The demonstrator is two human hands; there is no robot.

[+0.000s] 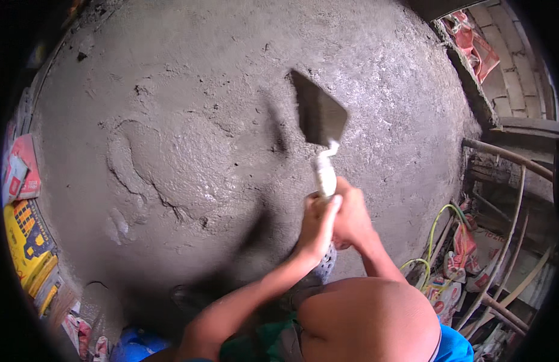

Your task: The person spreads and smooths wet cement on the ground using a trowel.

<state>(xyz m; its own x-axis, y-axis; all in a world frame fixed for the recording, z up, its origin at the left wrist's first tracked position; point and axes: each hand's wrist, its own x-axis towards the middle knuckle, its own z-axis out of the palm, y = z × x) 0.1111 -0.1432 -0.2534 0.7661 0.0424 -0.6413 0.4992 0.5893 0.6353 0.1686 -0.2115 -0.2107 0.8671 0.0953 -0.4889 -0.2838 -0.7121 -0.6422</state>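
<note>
Trowel: pointed steel blade, white handle, held against wet grey mortar. Upper and right areas look smoothed; ridged, lumpy patch at left appears unworked. Left hand and right hand both closed tight around the handle, forearms rising from below. Printed sacks lie at left edge.

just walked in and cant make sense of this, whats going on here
A person grips the white handle of a trowel with both hands, left hand and right hand wrapped together. Its pointed blade lies against a broad spread of wet grey mortar, which shows ridges and smoothed patches. Printed bags lie at the left edge, and bent rods at the right.
</note>
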